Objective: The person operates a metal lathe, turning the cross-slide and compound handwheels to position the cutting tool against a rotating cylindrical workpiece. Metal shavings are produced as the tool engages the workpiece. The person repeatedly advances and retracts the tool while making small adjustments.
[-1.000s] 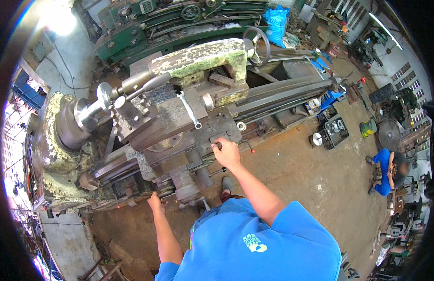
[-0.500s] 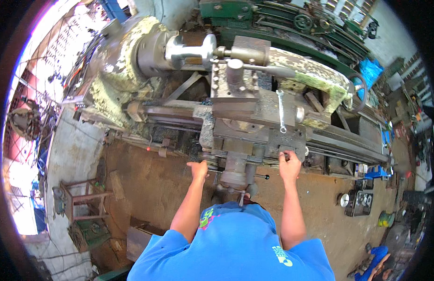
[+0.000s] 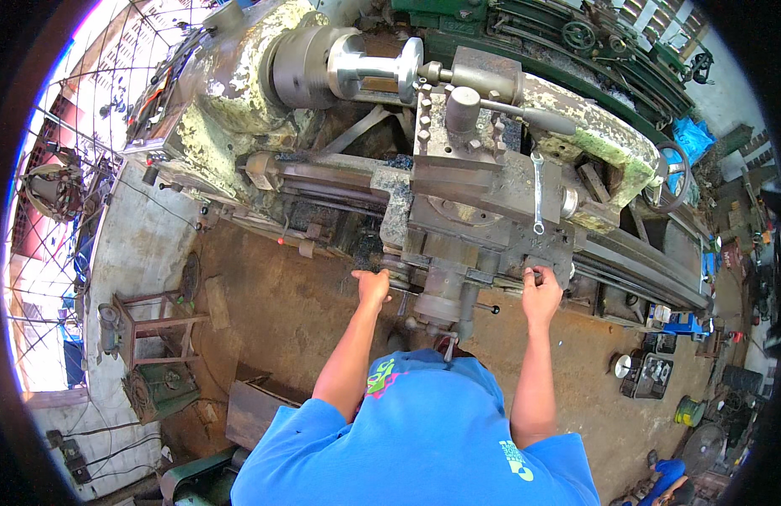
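My left hand (image 3: 373, 289) is closed at the edge of a handwheel (image 3: 396, 271) on the front of a lathe carriage, thumb pointing left, its fingers partly hidden. My right hand (image 3: 542, 298) pinches a small dark handle at the right end of the carriage's cross slide (image 3: 512, 253). A shiny spool-shaped metal workpiece (image 3: 375, 67) sits between the chuck (image 3: 308, 69) and the tailstock centre (image 3: 437, 72). Next to it stands the square tool post (image 3: 458, 135) with its long clamping lever (image 3: 534, 116). A combination wrench (image 3: 538, 194) lies on the slide above my right hand.
A worn headstock (image 3: 230, 110) rises at the left, with a tailstock handwheel (image 3: 673, 175) at the far right. Behind stands a green lathe (image 3: 534, 51). A stool frame (image 3: 158, 329) is at left, black crates (image 3: 647, 375) at right. Part of another person (image 3: 667, 481) shows lower right.
The whole view has shifted, so the lathe sits further right and slightly higher in the picture. Both hands keep about the same places on the lathe.
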